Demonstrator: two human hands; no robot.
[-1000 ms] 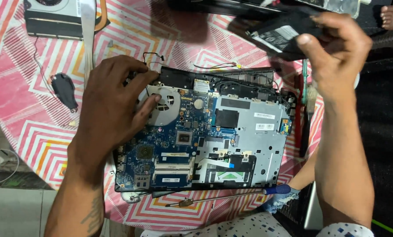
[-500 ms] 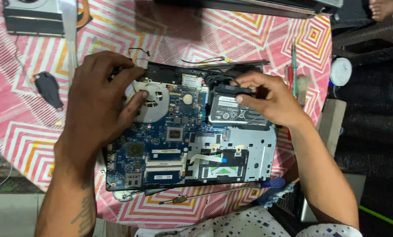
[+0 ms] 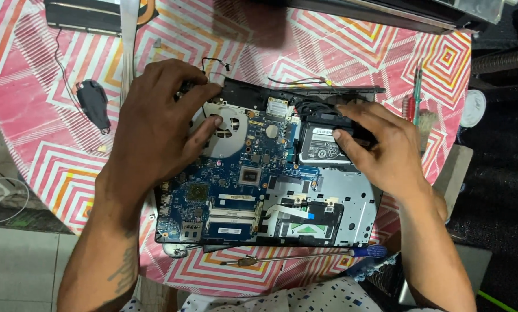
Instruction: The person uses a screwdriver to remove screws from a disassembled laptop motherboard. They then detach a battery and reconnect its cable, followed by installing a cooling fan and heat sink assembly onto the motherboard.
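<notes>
Two hands are working on one opened laptop (image 3: 334, 202) lying on one pink patterned table (image 3: 33, 115). The left hand (image 3: 155, 124), fingers spread flat, is pressing on the blue motherboard (image 3: 230, 190) beside the fan. The right hand (image 3: 380, 147) is gripping one hard drive (image 3: 319, 144) sitting in its bay. One blue-handled screwdriver (image 3: 305, 257) is lying just below the laptop.
</notes>
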